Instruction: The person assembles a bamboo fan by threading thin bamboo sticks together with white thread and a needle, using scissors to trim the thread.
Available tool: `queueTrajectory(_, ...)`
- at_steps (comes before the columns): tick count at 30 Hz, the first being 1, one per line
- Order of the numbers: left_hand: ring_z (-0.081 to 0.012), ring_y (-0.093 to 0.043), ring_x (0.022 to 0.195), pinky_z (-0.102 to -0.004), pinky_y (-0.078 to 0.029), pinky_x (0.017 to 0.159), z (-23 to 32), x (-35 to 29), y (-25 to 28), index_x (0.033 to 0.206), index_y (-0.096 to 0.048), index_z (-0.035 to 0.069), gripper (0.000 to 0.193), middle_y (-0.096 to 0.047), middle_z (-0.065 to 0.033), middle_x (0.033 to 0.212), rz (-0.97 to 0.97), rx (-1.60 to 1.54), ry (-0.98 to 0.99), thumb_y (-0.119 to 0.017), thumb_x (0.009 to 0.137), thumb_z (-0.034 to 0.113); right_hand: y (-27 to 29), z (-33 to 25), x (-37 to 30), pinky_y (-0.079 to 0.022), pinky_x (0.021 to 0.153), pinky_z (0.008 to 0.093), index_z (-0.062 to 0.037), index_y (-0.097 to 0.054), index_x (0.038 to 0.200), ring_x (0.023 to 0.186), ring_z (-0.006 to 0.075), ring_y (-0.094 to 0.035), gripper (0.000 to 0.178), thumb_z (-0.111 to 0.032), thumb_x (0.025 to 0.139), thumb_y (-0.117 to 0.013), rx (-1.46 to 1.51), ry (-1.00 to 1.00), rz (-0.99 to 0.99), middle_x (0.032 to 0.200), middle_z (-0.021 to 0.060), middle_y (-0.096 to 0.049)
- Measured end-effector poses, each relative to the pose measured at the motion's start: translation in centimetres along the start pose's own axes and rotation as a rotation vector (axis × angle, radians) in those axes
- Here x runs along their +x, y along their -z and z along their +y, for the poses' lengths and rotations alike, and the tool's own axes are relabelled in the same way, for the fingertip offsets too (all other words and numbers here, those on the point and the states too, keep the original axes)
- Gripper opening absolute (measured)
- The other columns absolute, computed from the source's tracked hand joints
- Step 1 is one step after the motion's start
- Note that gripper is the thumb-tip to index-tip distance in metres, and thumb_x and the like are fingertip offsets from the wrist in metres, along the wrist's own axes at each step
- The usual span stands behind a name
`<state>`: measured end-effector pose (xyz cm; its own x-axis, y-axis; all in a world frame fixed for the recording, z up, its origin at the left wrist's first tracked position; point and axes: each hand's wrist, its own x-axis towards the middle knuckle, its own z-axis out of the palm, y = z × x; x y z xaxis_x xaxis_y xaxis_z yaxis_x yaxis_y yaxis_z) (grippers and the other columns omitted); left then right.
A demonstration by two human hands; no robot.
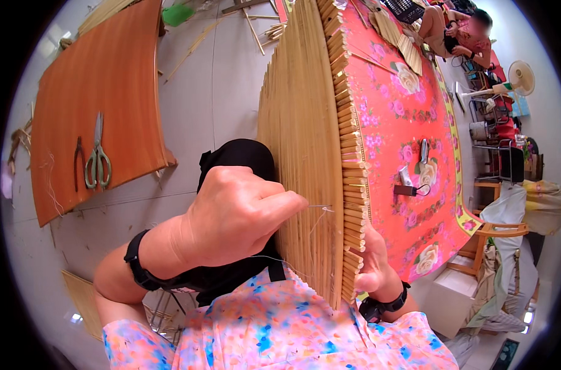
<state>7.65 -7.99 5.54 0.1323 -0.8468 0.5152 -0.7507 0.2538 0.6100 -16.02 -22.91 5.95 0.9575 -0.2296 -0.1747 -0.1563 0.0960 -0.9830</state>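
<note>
My left hand (243, 213) is closed in a pinch on a thin needle (318, 205), whose far end reaches over the panel. Pale thread (313, 233) loops near that end and trails below the hand. The bamboo panel (302, 123), made of long thin strips or sticks, stands lengthwise in front of me. Along its right side runs a dense row of round stick ends (353, 185). At that side, low down, my right hand (374, 259) grips the panel, its thumb against the stick ends. The panel hides most of its fingers.
At left, an orange-brown board (101, 80) carries scissors (98, 160) and pliers (78, 163). A red flowered cloth (397, 132) at right holds small tools (407, 185). Beyond are another person (459, 37), a white fan (519, 79) and a wooden chair (487, 237). Loose sticks (197, 46) lie on the floor.
</note>
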Motion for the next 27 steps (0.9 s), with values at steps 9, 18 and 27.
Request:
queueTrajectory(9, -0.0201, -0.053, 0.047, -0.0322, -0.036, 0.047, 0.1, 0.7, 0.0, 0.089, -0.07, 0.006, 0.012, -0.052, -0.0028, 0.056, -0.022, -0.025, 0.008, -0.071, 0.077, 0.003, 1.0, 1.2, 1.9, -0.045, 0.096, 0.0379, 0.0021, -0.032, 0.149, 0.124, 0.0308, -0.044, 0.101, -0.051, 0.074, -0.074, -0.234, 0.325, -0.137, 0.142, 0.0223, -0.031)
queueTrajectory(18, -0.0193, -0.044, 0.048, -0.0321, -0.032, 0.049, 0.9, 1.2, 0.3, 0.088, -0.069, 0.002, 0.009, -0.048, -0.0038, 0.056, -0.105, 0.002, 0.103, -0.071, 0.079, 0.004, -0.1, 1.4, 3.0, -0.04, 0.102, 0.0391, 0.0081, -0.035, 0.144, 0.121, 0.0365, -0.046, 0.099, -0.043, 0.072, -0.079, -0.221, 0.437, -0.062, 0.134, 0.0244, -0.038)
queueTrajectory(27, -0.0194, -0.045, 0.047, -0.0311, -0.033, 0.049, 1.9, 1.5, 0.0, 0.09, -0.069, 0.002, 0.017, -0.047, -0.0035, 0.055, -0.121, 0.027, 0.168, -0.072, 0.075, -0.003, 0.0, 1.6, 3.4, -0.047, 0.094, 0.0394, 0.0107, -0.041, 0.137, 0.112, 0.0386, -0.052, 0.094, -0.045, 0.071, -0.08, -0.239, 0.533, 0.024, 0.125, 0.0243, -0.042)
